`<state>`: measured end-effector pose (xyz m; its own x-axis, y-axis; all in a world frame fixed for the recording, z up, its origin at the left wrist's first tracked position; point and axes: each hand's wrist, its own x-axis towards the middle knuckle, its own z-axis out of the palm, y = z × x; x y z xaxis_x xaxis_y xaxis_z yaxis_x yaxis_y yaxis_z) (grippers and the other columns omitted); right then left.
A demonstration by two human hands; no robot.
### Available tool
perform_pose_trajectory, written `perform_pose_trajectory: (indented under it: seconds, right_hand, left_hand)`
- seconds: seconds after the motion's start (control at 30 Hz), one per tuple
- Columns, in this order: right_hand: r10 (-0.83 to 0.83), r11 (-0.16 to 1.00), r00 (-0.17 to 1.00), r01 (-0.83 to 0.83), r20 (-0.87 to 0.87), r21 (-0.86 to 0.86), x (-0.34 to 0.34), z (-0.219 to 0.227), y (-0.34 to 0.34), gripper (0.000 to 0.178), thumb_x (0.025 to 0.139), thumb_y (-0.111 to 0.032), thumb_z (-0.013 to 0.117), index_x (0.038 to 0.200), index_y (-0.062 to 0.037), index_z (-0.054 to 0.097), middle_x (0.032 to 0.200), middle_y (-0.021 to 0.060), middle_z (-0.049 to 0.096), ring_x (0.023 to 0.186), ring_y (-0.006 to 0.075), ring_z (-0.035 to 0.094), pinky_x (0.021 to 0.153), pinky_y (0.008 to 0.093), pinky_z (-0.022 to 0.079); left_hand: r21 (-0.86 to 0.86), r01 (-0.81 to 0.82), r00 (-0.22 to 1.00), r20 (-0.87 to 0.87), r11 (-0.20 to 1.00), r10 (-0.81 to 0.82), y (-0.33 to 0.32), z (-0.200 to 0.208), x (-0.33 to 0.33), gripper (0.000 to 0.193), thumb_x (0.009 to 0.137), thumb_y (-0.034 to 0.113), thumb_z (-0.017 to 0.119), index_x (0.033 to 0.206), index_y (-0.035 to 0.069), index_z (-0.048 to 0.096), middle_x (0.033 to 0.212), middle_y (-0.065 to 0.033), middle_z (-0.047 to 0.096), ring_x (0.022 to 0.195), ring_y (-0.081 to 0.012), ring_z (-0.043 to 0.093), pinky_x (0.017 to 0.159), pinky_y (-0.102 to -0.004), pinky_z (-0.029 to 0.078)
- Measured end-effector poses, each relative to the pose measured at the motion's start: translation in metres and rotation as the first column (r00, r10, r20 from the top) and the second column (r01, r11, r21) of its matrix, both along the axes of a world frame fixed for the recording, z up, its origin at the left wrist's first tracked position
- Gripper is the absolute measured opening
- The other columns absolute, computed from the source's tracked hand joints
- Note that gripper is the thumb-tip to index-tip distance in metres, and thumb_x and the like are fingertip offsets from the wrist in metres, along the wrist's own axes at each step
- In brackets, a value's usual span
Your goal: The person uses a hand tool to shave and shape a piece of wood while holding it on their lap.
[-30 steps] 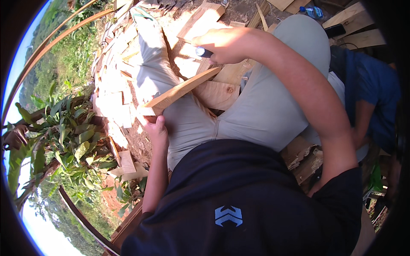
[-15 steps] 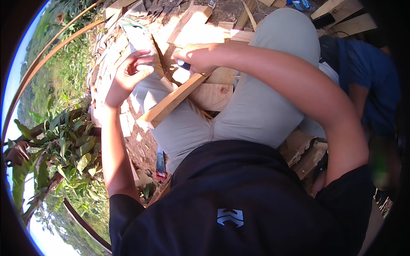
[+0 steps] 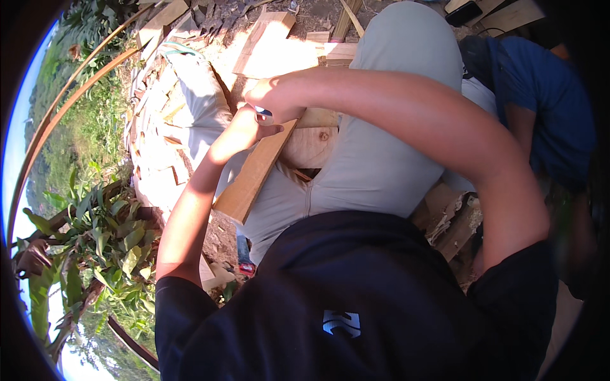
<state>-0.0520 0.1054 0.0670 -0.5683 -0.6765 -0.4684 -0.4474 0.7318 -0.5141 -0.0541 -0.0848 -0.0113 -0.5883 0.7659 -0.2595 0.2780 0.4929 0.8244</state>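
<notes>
A light-brown wooden board point(image 3: 257, 174) slants over my left thigh, its broad face turned up and its near end free. My left hand point(image 3: 241, 132) is at the board's far end, thumb along the wood and fingers partly hidden. Against it, my right hand point(image 3: 274, 100) is closed round a small dark-blue object with a whitish part point(image 3: 262, 111), whose kind I cannot make out. Below the right hand, a wider wooden piece with a knot point(image 3: 311, 146) lies between my legs.
Wood offcuts point(image 3: 267, 47) and scraps lie on the ground ahead. A person in a blue shirt point(image 3: 540, 95) is close on my right. A dark phone-like object point(image 3: 464, 14) rests at the far right. A tool with a red end point(image 3: 246, 267) is by my left hip; leafy plants point(image 3: 108, 222) stand left.
My left hand, open in the air before, has moved right to meet my right hand at the board. The board has rolled so its broad face shows, and it slants more steeply.
</notes>
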Motion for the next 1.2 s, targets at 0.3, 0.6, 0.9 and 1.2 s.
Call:
perform_pose_trajectory:
  seconds: [0.3, 0.6, 0.9, 1.2]
  right_hand:
    - [-0.134, 0.98, 0.965, 0.163, -0.224, 0.116, -0.008, 0.021, 0.025, 0.026, 0.08, -0.004, 0.072, 0.106, -0.0069, 0.076, 0.102, 0.0106, 0.077, 0.095, 0.0289, 0.075, 0.074, 0.0422, 0.06]
    - [-0.211, 0.974, 0.959, 0.224, -0.189, 0.047, -0.008, 0.043, 0.047, 0.029, 0.078, 0.004, 0.065, 0.107, -0.0003, 0.066, 0.1, 0.0177, 0.072, 0.092, 0.03, 0.073, 0.07, 0.0429, 0.058]
    - [-0.185, 0.98, 0.977, 0.191, -0.104, 0.05, -0.014, 0.057, 0.049, 0.04, 0.08, 0.008, 0.058, 0.119, -0.0017, 0.058, 0.099, 0.0185, 0.069, 0.085, 0.0323, 0.07, 0.069, 0.0449, 0.056]
    - [-0.141, 0.986, 0.975, 0.154, -0.174, 0.065, -0.006, 0.042, 0.042, 0.042, 0.079, 0.008, 0.061, 0.119, -0.0025, 0.056, 0.106, 0.0174, 0.069, 0.097, 0.0348, 0.069, 0.073, 0.0478, 0.056]
  left_hand:
    - [-0.452, 0.024, 0.998, -0.047, 0.892, -0.051, 0.002, -0.044, 0.04, 0.08, 0.075, 0.022, 0.086, 0.144, 0.004, 0.05, 0.145, -0.0225, 0.047, 0.139, -0.0385, 0.044, 0.117, -0.0442, 0.038]
    - [-0.306, -0.025, 0.985, 0.154, 0.952, 0.075, 0.012, -0.037, 0.01, 0.078, 0.08, 0.007, 0.076, 0.153, 0.008, 0.048, 0.134, -0.0166, 0.062, 0.124, -0.0274, 0.058, 0.101, -0.0369, 0.052]
    - [-0.299, -0.415, 0.646, 0.568, 0.859, 0.51, 0.026, -0.06, 0.043, 0.074, 0.089, 0.012, 0.07, 0.157, 0.005, 0.043, 0.134, -0.0095, 0.066, 0.106, -0.0133, 0.064, 0.093, -0.0298, 0.052]
    - [-0.227, -0.58, 0.518, 0.637, 0.782, 0.57, 0.036, -0.052, 0.072, 0.071, 0.092, 0.014, 0.067, 0.158, 0.008, 0.043, 0.112, -0.0042, 0.066, 0.085, -0.0097, 0.059, 0.072, -0.0276, 0.053]
